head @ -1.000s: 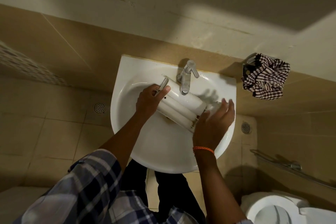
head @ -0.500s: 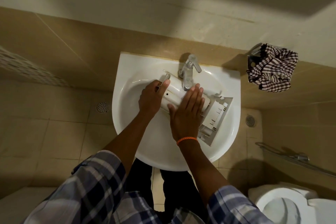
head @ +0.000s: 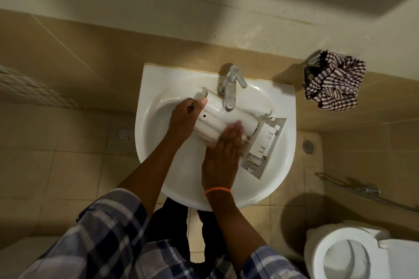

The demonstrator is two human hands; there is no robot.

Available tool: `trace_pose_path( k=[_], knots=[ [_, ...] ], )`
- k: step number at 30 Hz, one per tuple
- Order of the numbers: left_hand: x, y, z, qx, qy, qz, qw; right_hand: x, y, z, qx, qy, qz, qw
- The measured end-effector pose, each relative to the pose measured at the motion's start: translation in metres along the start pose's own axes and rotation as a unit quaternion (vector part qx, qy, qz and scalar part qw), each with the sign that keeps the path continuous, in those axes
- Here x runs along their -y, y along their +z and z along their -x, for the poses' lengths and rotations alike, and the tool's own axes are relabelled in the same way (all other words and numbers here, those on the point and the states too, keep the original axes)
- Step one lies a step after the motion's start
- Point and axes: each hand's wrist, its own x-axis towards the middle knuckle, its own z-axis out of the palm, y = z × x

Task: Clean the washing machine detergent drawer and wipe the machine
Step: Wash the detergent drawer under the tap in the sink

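Bathroom, beige tile, white wall-hung sink (head: 158, 88) seen from above. Detergent drawer (head: 229, 123) lies across the bowl, long axis from the back-left of the sink, under the tap (head: 230, 88), down to the front-right rim. Front panel end (head: 265, 147) sits at the front-right, ribbed inside face up; white smooth body faces up at the back-left.

Left hand (head: 184, 118) grips the back-left end, fingers (head: 199, 103) curled round the drawer's edge, thumb side near the tap base. Right hand (head: 223, 156) lies flat on the middle of the drawer, fingers straight and close together, pointing toward the tap; fingertips blurred, so probably mid-rub. No cloth or brush visible under it.

Judgement: right hand is the working one, with free travel along the long axis toward the panel end; left only anchors. Can't tell whether water is running. Bowl holds nothing but the drawer; no standing water visible.

Checked cloth (head: 335, 84) hangs on a wall holder right of the sink, well apart from both hands, nearer the right hand. Toilet (head: 349, 256) at bottom right.
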Motion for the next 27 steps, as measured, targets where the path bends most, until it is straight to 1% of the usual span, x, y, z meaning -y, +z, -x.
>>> trace_pose_path(
  k=[3, 5, 6, 9, 10, 11, 15, 17, 19, 20, 21, 22, 24, 25, 26, 27],
  knots=[
    [0.0, 0.005, 0.003, -0.014, -0.006, 0.003, 1.0, 0.008, 0.002, -0.002, -0.007, 0.062, 0.001, 0.998],
    [0.001, 0.005, 0.004, -0.016, -0.001, 0.004, 1.0, 0.027, 0.002, -0.009, 0.005, 0.075, -0.008, 0.997],
    [0.0, 0.005, 0.004, -0.014, 0.001, 0.003, 1.0, 0.035, 0.003, -0.011, 0.012, 0.051, -0.007, 0.999],
    [-0.002, 0.003, 0.005, -0.005, 0.011, 0.01, 1.0, 0.036, 0.005, -0.016, 0.031, -0.108, -0.002, 0.994],
    [-0.003, 0.002, 0.005, -0.005, 0.015, 0.011, 1.0, 0.031, 0.005, -0.017, 0.03, -0.134, -0.001, 0.991],
    [-0.004, 0.002, 0.006, -0.007, 0.014, 0.011, 1.0, 0.023, 0.003, -0.015, 0.027, -0.128, -0.002, 0.991],
    [-0.001, 0.004, 0.006, -0.014, 0.0, 0.0, 1.0, -0.003, -0.001, 0.003, -0.013, 0.03, -0.014, 0.999],
    [0.001, 0.006, 0.008, -0.019, 0.002, -0.001, 1.0, 0.006, 0.002, 0.0, -0.016, 0.069, -0.009, 0.997],
    [0.002, 0.008, 0.007, -0.026, 0.001, -0.002, 1.0, 0.026, 0.002, -0.011, 0.0, 0.115, -0.004, 0.993],
    [0.002, 0.007, 0.006, -0.027, 0.0, -0.004, 1.0, 0.033, 0.002, -0.015, 0.01, 0.122, 0.009, 0.992],
    [0.002, 0.005, 0.004, -0.027, 0.001, -0.007, 1.0, 0.037, 0.002, -0.016, 0.02, 0.103, 0.023, 0.994],
    [0.002, 0.003, 0.003, -0.026, 0.004, -0.008, 1.0, 0.035, 0.004, -0.012, 0.027, 0.05, 0.035, 0.998],
    [0.003, 0.0, 0.0, -0.022, 0.007, -0.005, 1.0, 0.017, 0.004, 0.0, 0.033, -0.105, 0.048, 0.993],
    [0.002, 0.0, 0.0, -0.021, 0.009, -0.006, 1.0, 0.006, 0.002, 0.006, 0.028, -0.145, 0.047, 0.988],
    [0.002, 0.0, 0.001, -0.022, 0.009, -0.008, 1.0, -0.004, 0.0, 0.01, 0.021, -0.147, 0.045, 0.988],
    [0.001, 0.0, 0.003, -0.024, 0.01, -0.008, 1.0, -0.01, -0.003, 0.011, 0.015, -0.128, 0.041, 0.991]
  ],
)
